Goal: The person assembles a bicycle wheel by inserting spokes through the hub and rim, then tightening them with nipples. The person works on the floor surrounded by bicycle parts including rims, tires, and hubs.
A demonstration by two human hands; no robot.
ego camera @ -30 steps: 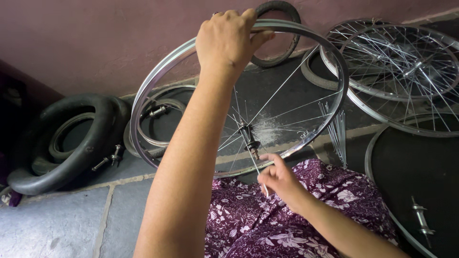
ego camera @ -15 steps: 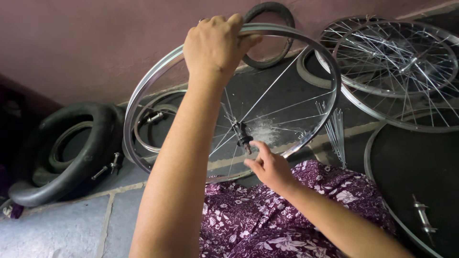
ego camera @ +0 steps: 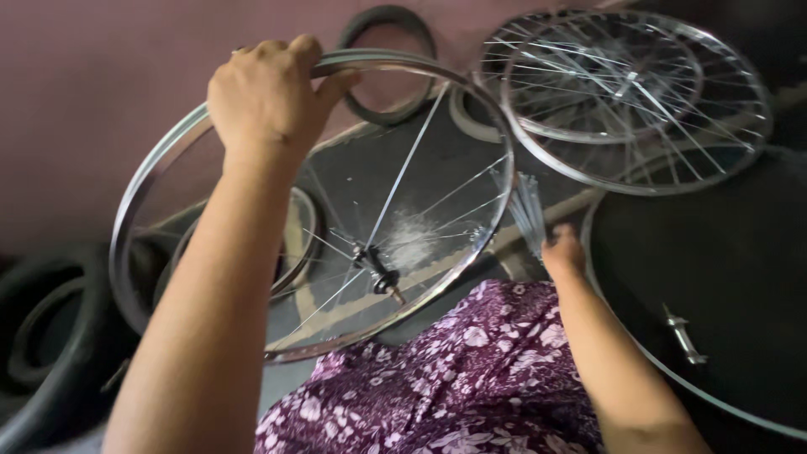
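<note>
Left hand: your fingers are clamped over the top of the shiny, partly spoked steel wheel rim, upright against your lap.
Right hand: closed on a bundle of loose thin metal spokes.
Risk: a one-handed hold could let the rim tip, bending the fitted spokes.
Snag: the bundle might catch the rim's edge.

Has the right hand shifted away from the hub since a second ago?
Yes. The right hand went from beside the hub rightward, past the rim, to loose spokes.
</note>
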